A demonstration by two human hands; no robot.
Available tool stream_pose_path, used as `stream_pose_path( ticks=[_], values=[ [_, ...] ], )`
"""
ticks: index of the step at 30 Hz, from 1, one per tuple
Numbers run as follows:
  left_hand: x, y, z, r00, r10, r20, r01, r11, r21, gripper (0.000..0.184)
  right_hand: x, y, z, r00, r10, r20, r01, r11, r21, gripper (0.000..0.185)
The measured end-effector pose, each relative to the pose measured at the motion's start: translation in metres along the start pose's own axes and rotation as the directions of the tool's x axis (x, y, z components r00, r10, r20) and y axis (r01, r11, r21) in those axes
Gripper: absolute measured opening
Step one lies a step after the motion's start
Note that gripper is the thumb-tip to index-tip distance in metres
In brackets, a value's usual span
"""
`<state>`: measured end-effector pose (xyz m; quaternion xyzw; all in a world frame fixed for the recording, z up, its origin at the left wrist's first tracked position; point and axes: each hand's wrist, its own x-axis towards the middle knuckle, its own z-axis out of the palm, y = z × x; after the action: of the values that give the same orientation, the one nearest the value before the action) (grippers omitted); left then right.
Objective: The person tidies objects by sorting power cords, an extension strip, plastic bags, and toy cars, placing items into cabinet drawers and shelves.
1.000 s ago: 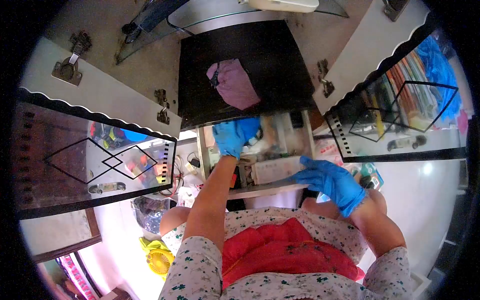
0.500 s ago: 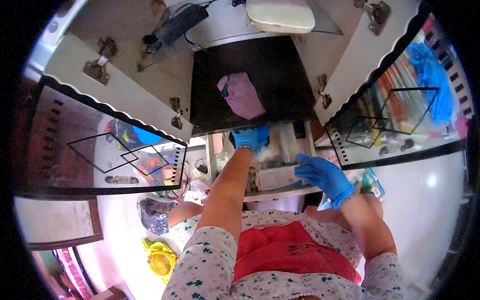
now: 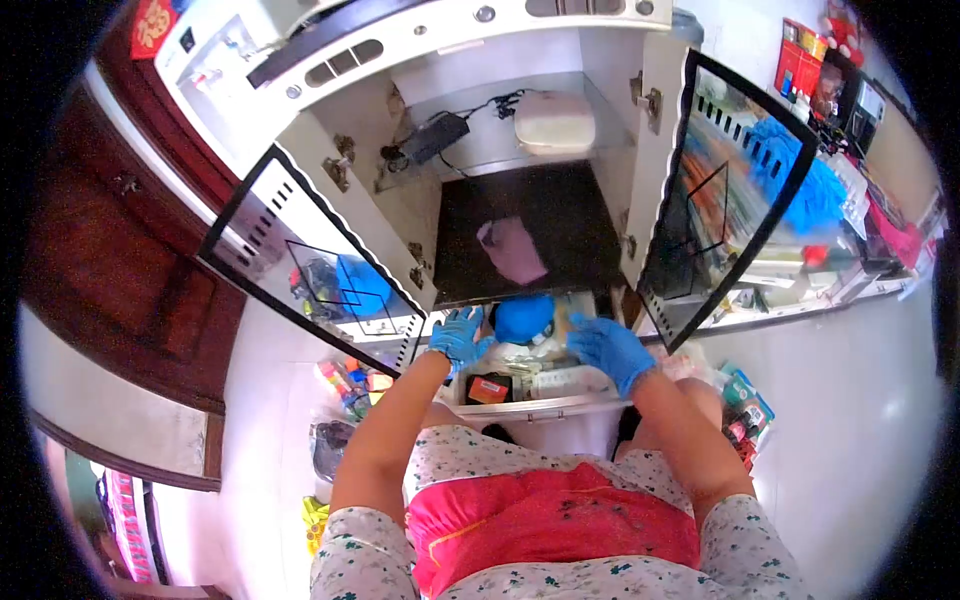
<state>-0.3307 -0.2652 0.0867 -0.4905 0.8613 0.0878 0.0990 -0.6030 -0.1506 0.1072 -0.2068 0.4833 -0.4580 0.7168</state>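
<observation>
Below the cabinet, a pulled-out drawer (image 3: 530, 407) holds a rounded blue item (image 3: 523, 318), a dark box with an orange label (image 3: 489, 388) and a white box-like item (image 3: 575, 381). Gloved in blue, my left hand (image 3: 460, 340) hovers at the drawer's left side with fingers spread and nothing in it. My right hand (image 3: 612, 352), in a matching glove, is at the right side, fingers stretched toward the blue item. Whether it touches anything there cannot be made out. Small items deeper in the drawer are blurred.
A pink cloth (image 3: 513, 250) lies on the black cabinet shelf. Above it, a glass shelf holds a black power adapter (image 3: 438, 138) and a white device (image 3: 555, 122). Glass doors, left (image 3: 315, 265) and right (image 3: 725, 200), swing outward on both sides. Bagged items (image 3: 745, 410) sit on the floor.
The view has tilted up, showing more of the cabinet. My left hand has come away from inside the drawer to its left side. The blue item and orange-labelled box now show.
</observation>
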Motion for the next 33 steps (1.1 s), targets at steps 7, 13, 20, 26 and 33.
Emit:
stream_pose_path(
  ticks=[7, 13, 20, 26, 33],
  values=[
    [-0.012, -0.014, -0.042, 0.989, 0.018, -0.146, -0.032, 0.995, -0.091, 0.071, -0.005, -0.001, 0.002, 0.996, -0.076, 0.055, 0.068, 0.988, 0.139, 0.021],
    [0.072, -0.026, -0.058, 0.903, -0.054, -0.426, -0.273, 0.692, -0.668, 0.041, 0.004, 0.004, -0.016, 0.976, -0.185, 0.117, 0.162, 0.969, 0.186, 0.039],
    [0.122, 0.070, -0.209, 0.746, -0.411, -0.524, -0.180, 0.633, -0.753, 0.065, 0.002, -0.025, -0.021, 0.994, -0.114, -0.001, 0.110, 0.960, 0.258, 0.037],
    [0.192, 0.081, -0.226, 0.872, -0.390, -0.296, 0.007, 0.614, -0.789, 0.074, 0.020, -0.017, -0.051, 0.972, -0.226, 0.069, 0.186, 0.911, 0.369, 0.040],
    [0.144, 0.124, -0.220, 0.914, -0.405, 0.006, -0.021, -0.063, -0.998, 0.049, 0.005, -0.035, -0.052, 0.965, -0.262, -0.031, 0.255, 0.893, 0.371, 0.028]
  ],
)
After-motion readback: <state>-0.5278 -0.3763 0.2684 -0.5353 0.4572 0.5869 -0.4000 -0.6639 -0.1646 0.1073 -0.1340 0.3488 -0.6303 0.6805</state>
